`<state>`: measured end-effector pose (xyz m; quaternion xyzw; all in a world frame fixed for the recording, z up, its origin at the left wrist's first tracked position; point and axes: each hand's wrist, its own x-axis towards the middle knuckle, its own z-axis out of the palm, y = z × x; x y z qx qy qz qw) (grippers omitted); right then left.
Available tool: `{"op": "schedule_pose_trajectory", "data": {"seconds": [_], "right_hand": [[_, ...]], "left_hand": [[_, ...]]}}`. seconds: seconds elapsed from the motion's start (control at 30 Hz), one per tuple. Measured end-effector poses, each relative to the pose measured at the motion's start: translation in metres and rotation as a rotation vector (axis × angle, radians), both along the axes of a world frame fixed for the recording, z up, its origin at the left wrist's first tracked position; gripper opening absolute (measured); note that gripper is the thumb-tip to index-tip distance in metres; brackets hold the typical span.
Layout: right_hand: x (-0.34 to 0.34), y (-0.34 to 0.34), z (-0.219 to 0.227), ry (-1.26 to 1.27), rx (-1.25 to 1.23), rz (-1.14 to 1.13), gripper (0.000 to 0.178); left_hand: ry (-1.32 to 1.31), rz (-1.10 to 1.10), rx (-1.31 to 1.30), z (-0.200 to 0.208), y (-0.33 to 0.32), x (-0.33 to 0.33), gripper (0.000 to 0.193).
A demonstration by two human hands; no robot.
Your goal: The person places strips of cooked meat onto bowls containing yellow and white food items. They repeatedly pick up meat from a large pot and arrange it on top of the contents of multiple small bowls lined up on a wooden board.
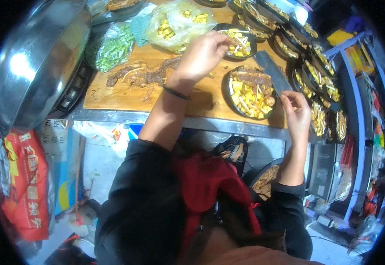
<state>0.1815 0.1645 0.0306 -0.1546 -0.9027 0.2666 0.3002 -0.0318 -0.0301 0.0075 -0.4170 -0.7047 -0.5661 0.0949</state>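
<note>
On the bench (227,125), the cutting board (126,100) lay at upper centre, bearing meat (118,78) at its left and the near bowl (226,90) at its right. Behind the meat sat the bag of greens (115,47) and, right of it, the bag of chunks (188,22). The left hand (204,53) was at the far bowl (241,57), behind the near bowl, with other bowls (296,76) filling the upper right.

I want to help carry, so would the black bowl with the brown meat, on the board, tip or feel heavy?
The black bowl probably wouldn't tip easily, since it looks wide and rests on the board. It may feel fairly heavy, being full of food. The yellow chunks could slide if tilted, because they look loose.
</note>
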Motion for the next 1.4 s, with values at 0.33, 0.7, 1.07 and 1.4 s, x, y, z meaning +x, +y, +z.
{"op": "schedule_pose_trajectory", "data": {"seconds": [0.33,0.7,1.07,1.4], "right_hand": [[0.259,0.062,-0.064,-0.223,-0.092,-0.659,0.023],[0.497,-0.001,-0.325,-0.942,-0.455,-1.0,0.032],[0.408,-0.041,-0.346,-0.808,-0.247,-1.007,0.024],[0.438,0.012,-0.24,-0.398,-0.469,-0.957,0.027]], "left_hand": [[-0.259,-0.136,-0.143,-0.028,-0.034,0.009,0.02],[-0.174,0.089,0.008,-0.044,-0.023,0.033,0.019],[-0.225,0.086,-0.044,-0.045,-0.011,0.046,0.016],[-0.271,0.066,-0.024,-0.044,-0.015,0.041,0.016]]}}
